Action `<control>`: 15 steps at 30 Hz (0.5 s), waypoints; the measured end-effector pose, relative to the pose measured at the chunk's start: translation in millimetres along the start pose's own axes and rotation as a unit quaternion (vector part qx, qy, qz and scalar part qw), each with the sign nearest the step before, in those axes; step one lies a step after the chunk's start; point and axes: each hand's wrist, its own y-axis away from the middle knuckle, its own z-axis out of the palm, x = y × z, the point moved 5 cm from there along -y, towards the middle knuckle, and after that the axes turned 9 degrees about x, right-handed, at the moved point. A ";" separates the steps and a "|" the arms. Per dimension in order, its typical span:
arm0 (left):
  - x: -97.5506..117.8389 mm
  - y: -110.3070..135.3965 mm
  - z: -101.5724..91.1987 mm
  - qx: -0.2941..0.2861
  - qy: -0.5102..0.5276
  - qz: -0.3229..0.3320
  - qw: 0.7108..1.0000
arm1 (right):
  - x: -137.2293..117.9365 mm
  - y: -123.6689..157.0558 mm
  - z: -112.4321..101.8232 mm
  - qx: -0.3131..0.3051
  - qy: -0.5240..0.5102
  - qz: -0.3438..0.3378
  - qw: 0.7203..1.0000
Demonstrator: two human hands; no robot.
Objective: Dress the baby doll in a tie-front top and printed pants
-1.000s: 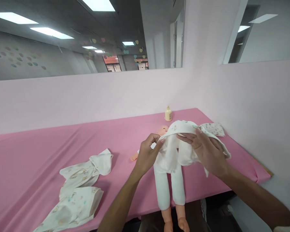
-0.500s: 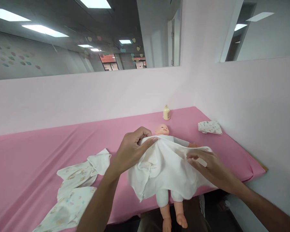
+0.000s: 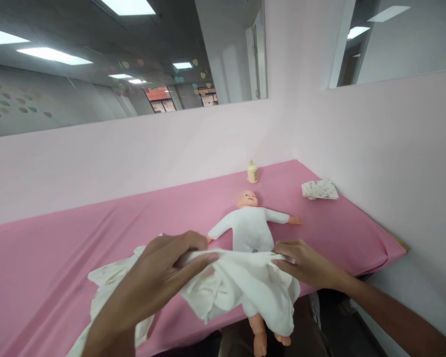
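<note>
A baby doll [image 3: 251, 225] with a white body lies face up on the pink-covered table, head toward the wall, arms spread, feet at the near edge. Over its lower body hangs a white cloth [image 3: 241, 280], which looks like a small garment. My left hand [image 3: 171, 263] pinches one side of its top edge between thumb and fingers. The other side of that edge is pinched in my right hand [image 3: 299, 260]. Between the two hands the edge is stretched across the doll's hips. The cloth hides most of the doll's legs; its feet show below.
Printed baby clothes [image 3: 111, 272] lie on the pink sheet [image 3: 78, 238] at left, partly behind my left arm. A cream pump bottle [image 3: 252, 172] stands near the wall beyond the doll's head. A folded printed cloth [image 3: 319, 189] rests at the right edge.
Both hands have moved down and toward me with the white cloth, uncovering the doll's chest and arms. My right hand has closed on the cloth's edge and come closer to my left.
</note>
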 end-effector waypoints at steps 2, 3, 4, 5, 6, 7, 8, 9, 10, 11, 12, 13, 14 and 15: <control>-11.6 16.5 -6.3 -0.009 -0.025 -0.016 1.000 | 1.1 13.3 -6.0 -0.016 -0.033 0.019 0.999; -16.9 24.3 -7.7 -0.017 -0.032 -0.024 0.999 | 1.5 18.9 -8.5 -0.029 -0.041 0.025 0.998; -21.3 31.5 -8.0 -0.025 -0.036 -0.032 0.999 | 1.8 23.7 -10.5 -0.040 -0.040 0.027 0.998; -24.8 37.8 -7.8 -0.031 -0.038 -0.041 0.998 | 1.8 27.3 -12.0 -0.047 -0.030 0.027 0.998; -27.7 43.1 -7.6 -0.030 -0.041 -0.055 0.997 | 1.4 29.9 -13.2 -0.048 -0.015 0.022 0.999; -30.1 47.3 -7.6 -0.025 -0.045 -0.076 0.996 | 0.4 31.5 -14.0 -0.042 0.002 0.013 0.999; -32.0 50.5 -8.0 -0.018 -0.051 -0.100 0.994 | -0.7 32.3 -14.0 -0.034 0.018 0.005 0.999; -33.3 52.8 -8.6 -0.010 -0.056 -0.125 0.991 | -1.9 32.4 -13.3 -0.026 0.033 -0.004 0.999; -34.0 54.2 -9.4 -0.003 -0.059 -0.147 0.987 | -3.0 31.9 -11.7 -0.023 0.045 -0.011 0.999; -34.2 54.8 -10.3 0.003 -0.060 -0.163 0.985 | -4.0 30.9 -9.3 -0.025 0.057 -0.017 0.998; -33.9 54.5 -11.3 0.004 -0.055 -0.172 0.984 | -4.3 29.4 -6.8 -0.029 0.069 -0.021 0.997; -33.6 53.9 -12.6 0.005 -0.051 -0.178 0.983 | -4.1 27.4 -4.6 -0.034 0.082 -0.023 0.996; -34.1 53.2 -14.5 0.008 -0.049 -0.185 0.982 | -3.6 25.1 -3.0 -0.036 0.091 -0.024 0.995; -35.1 52.8 -16.7 0.010 -0.049 -0.193 0.980 | -2.4 22.7 -2.3 -0.035 0.094 -0.021 0.995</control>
